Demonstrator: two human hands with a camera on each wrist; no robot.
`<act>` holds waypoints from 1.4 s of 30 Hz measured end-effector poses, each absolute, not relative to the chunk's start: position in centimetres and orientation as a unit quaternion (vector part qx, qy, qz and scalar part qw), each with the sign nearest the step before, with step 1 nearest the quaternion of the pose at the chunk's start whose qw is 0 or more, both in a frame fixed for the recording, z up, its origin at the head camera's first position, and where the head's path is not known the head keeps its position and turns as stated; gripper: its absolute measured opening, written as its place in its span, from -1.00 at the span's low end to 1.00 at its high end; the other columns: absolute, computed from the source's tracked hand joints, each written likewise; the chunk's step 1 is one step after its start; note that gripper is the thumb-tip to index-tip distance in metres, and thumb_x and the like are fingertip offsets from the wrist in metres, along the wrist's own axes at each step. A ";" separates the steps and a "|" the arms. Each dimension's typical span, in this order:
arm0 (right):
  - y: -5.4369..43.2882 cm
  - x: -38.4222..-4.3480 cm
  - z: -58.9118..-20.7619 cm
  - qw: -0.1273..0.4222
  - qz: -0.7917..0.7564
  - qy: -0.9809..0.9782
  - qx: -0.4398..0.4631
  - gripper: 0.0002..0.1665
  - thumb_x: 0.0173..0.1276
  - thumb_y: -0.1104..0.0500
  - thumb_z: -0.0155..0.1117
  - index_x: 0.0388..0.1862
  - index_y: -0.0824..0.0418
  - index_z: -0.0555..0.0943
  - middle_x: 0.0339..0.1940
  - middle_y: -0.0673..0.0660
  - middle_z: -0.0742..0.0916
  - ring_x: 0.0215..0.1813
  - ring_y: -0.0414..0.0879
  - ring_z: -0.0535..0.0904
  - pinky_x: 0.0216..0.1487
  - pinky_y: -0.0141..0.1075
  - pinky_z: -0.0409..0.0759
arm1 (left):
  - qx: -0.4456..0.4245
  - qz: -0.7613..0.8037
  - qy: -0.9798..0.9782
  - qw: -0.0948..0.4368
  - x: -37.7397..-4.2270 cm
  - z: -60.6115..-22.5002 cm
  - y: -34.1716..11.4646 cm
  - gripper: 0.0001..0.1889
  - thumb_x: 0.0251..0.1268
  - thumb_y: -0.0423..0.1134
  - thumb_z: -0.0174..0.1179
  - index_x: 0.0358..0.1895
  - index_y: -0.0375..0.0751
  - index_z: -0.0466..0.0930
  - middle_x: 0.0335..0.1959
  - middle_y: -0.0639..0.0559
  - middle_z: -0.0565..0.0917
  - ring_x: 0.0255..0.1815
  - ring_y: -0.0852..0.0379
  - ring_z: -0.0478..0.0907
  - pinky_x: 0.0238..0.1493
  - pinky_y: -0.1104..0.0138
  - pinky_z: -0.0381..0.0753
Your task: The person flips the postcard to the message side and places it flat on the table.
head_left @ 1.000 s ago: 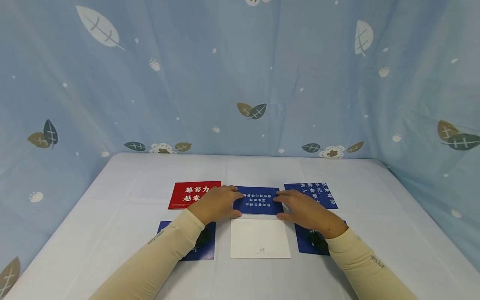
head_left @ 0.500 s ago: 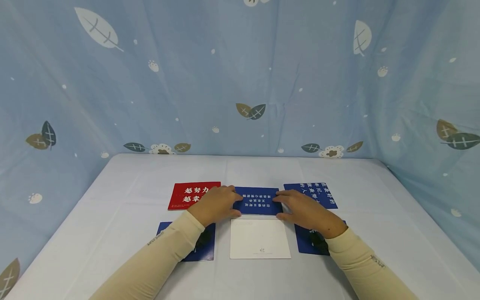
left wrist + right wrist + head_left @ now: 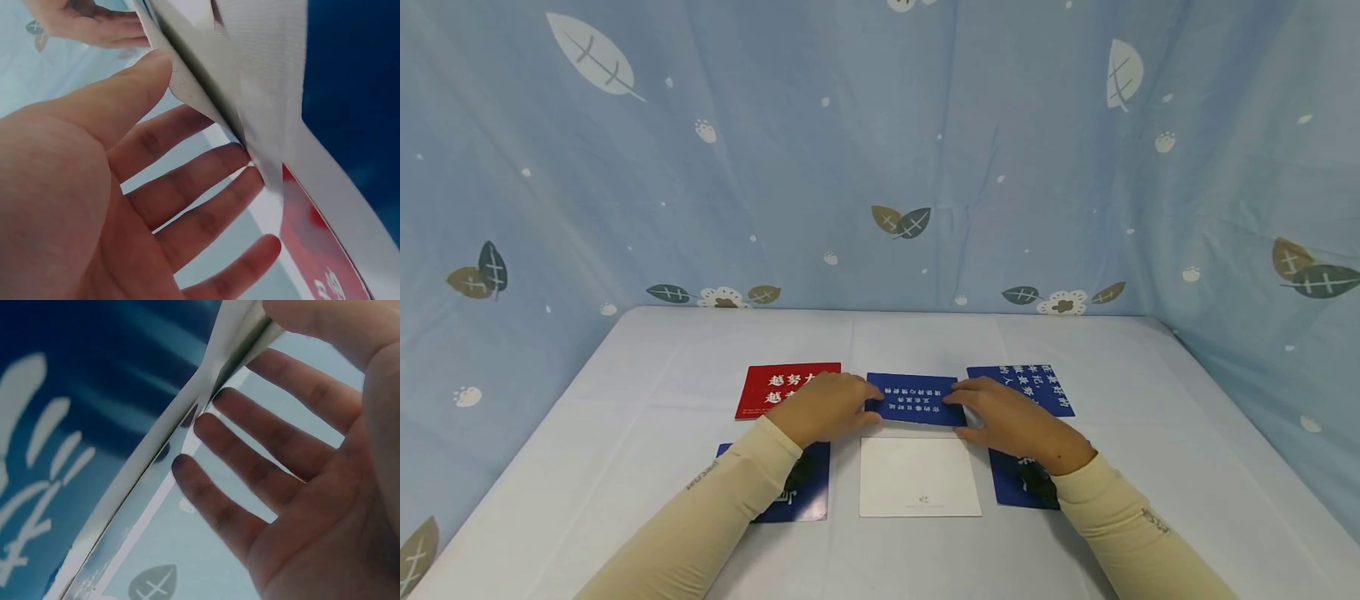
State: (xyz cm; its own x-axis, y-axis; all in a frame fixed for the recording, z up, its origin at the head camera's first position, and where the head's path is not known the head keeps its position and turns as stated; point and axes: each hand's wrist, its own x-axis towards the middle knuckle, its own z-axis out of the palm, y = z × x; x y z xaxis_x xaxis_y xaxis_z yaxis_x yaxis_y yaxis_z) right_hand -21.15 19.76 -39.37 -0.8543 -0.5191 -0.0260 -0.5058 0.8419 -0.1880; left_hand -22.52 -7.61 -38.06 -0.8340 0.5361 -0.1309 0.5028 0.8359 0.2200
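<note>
A blue card [image 3: 913, 398] with white lettering is in the back row's middle, its near edge tipped up off the cloth. My left hand [image 3: 829, 408] pinches its left end between thumb and fingers. At the right end, my right hand [image 3: 1018, 423] holds it the same way. The left wrist view shows the thumb on the card's pale underside [image 3: 187, 84], with the other fingers spread beyond. In the right wrist view, the thumb lies at the card's edge and the fingertips sit behind it. Just in front lies a blank-looking white card [image 3: 919, 479].
A red card [image 3: 771, 387] lies left of the left hand, partly covered by it. Another blue card [image 3: 1041, 390] lies behind the right hand. Nearer, two blue picture cards, one on the left [image 3: 812, 496] and one on the right [image 3: 1011, 487], sit partly under the forearms.
The middle blue card lay flat before; its near edge is now raised, with the fingers of both hands gripping its ends. The left hand has shifted slightly left.
</note>
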 end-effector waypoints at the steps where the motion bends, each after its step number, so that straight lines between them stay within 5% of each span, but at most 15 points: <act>1: 19.8 -21.2 -39.4 0.034 -0.087 0.958 -0.270 -0.49 0.25 0.03 0.48 0.17 0.15 0.68 0.28 0.24 0.64 0.35 0.21 0.52 0.28 0.08 0.55 | 0.271 0.091 0.954 0.095 -22.5 -38.0 -7.6 -0.49 0.25 0.05 0.37 0.24 0.00 0.63 0.16 -0.01 0.70 0.22 0.00 0.63 0.22 0.10 0.62; 13: 19.8 -21.3 -39.1 0.011 -0.129 0.955 -0.266 -0.64 0.39 0.11 0.21 0.10 0.18 0.69 0.16 0.17 0.73 0.26 0.11 0.61 0.26 0.06 0.58 | 0.268 0.107 0.954 0.074 -22.8 -38.1 -7.8 -0.47 0.17 0.01 0.44 0.20 -0.04 0.63 0.08 -0.01 0.73 0.03 0.06 0.69 0.12 0.16 0.68; 20: 19.8 -21.5 -38.9 0.014 -0.141 0.957 -0.254 -0.68 0.36 0.17 0.22 0.06 0.16 0.68 0.03 0.14 0.76 -0.18 -0.14 0.57 -0.14 -0.22 0.61 | 0.266 0.106 0.957 0.053 -22.9 -37.9 -7.9 -0.55 0.26 -0.01 0.38 0.17 -0.06 0.64 0.01 0.03 0.75 -0.09 0.11 0.68 0.12 0.19 0.67; 32: 19.9 -21.7 -38.8 -0.040 -0.101 0.960 -0.258 -0.66 0.30 0.31 0.37 0.04 0.09 0.69 0.15 0.22 0.70 0.22 0.17 0.63 0.14 0.03 0.65 | 0.292 0.100 0.951 -0.007 -23.5 -37.9 -7.8 -0.64 0.27 -0.08 0.38 0.08 -0.10 0.70 -0.03 0.03 0.78 -0.07 0.09 0.71 0.19 0.13 0.63; 42: 19.9 -21.8 -38.8 -0.072 -0.117 0.955 -0.263 -0.68 0.27 0.34 0.41 0.01 0.16 0.71 0.00 0.16 0.77 0.04 0.05 0.72 0.02 -0.08 0.71 | 0.306 0.127 0.942 -0.050 -23.7 -37.9 -8.0 -0.74 0.22 -0.26 0.41 -0.02 -0.10 0.74 -0.09 0.05 0.80 -0.08 0.09 0.75 0.16 0.14 0.65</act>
State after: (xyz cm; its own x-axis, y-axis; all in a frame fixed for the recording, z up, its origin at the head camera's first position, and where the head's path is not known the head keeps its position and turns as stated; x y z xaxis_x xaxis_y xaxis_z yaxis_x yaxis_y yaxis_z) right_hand -21.77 19.90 -38.83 -0.8518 -0.4847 0.1987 -0.5184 0.8347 -0.1859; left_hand -23.72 -7.97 -37.91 -0.8073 0.5644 0.1722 0.5898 0.7800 0.2088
